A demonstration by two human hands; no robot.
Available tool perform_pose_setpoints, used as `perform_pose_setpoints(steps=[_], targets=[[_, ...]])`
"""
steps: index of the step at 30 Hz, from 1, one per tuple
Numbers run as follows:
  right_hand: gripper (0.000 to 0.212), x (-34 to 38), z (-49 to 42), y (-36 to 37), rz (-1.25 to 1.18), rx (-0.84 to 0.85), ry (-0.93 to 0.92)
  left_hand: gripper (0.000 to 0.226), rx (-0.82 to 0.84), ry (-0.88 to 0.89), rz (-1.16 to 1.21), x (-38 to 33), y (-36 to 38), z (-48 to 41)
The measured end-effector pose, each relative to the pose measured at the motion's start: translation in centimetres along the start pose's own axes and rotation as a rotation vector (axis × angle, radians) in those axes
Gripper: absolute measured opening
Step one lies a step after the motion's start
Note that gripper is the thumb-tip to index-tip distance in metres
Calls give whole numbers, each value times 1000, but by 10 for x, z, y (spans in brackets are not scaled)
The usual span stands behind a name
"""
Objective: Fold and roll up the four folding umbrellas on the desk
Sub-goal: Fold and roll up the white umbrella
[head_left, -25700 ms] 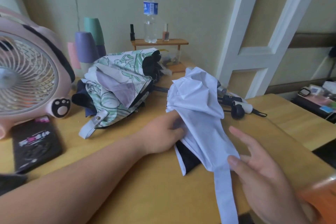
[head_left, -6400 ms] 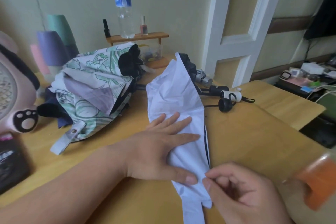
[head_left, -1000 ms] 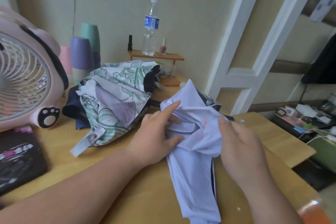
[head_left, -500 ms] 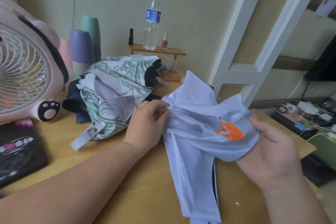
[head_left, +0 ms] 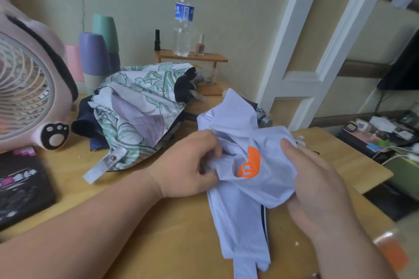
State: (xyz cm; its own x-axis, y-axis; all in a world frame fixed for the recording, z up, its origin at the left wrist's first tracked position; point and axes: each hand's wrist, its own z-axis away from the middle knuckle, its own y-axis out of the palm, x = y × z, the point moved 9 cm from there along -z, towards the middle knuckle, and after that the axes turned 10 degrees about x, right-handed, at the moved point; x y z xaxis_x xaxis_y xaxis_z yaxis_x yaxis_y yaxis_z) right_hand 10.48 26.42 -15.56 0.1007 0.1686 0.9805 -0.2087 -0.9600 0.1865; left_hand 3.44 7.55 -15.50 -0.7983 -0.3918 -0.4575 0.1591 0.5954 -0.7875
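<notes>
Umbrella (head_left: 235,206) in white lies on the desk (head_left: 158,233) between our hands | left hand (head_left: 188,165): grip pinches its bunched cloth | right hand (head_left: 317,183): grip holds the fold bearing the orange mark (head_left: 249,163)

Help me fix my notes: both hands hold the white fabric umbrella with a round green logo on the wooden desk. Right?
No: the head view shows the round logo is orange, not green. The left hand and right hand do hold the white fabric umbrella on the wooden desk.
</notes>
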Motion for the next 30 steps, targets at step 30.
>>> perform_pose_setpoints(steps=[30], targets=[[38,4,55,31,-47,223,-139,12,-72,-414,-206,39,6,-2]])
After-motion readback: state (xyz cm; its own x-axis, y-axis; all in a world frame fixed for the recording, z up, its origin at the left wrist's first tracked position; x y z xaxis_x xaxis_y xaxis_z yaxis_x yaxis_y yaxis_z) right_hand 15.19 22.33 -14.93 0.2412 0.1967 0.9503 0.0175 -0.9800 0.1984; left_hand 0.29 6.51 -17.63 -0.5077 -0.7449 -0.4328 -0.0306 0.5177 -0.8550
